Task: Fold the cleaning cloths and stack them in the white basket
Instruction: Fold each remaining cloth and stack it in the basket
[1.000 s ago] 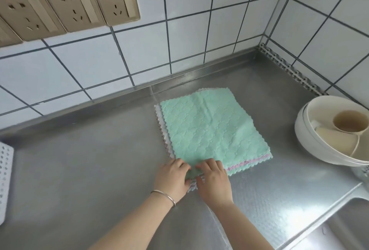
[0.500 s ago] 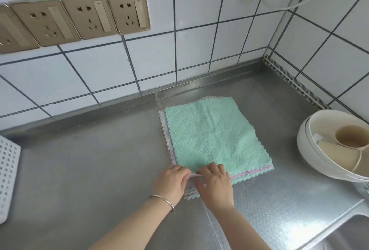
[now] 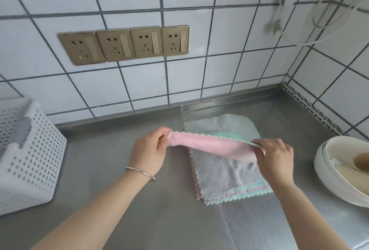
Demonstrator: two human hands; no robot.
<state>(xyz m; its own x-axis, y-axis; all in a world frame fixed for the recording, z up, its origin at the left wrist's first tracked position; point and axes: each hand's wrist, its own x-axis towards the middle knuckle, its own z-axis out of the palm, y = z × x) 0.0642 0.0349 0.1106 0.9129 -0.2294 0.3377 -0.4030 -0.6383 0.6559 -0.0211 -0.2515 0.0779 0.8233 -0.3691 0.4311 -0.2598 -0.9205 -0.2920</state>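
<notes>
A: Comparing with half a second ago, what is different?

B: Then both hands were low at the near edge of the stack. Now they are raised and apart; the left hand point(image 3: 148, 151) and the right hand point(image 3: 274, 156) each pinch one end of a pink cloth point(image 3: 211, 146), stretched between them above the stack of cloths point(image 3: 225, 174). A grey cloth is now on top there, not the green one.

A: How many things do you count?

B: One white basket point(image 3: 30, 162) at the left on the steel desk point(image 3: 123, 209), well apart from the hands. Four sockets point(image 3: 124, 45) on the wall. One white bowl point(image 3: 329, 172) at the right.
</notes>
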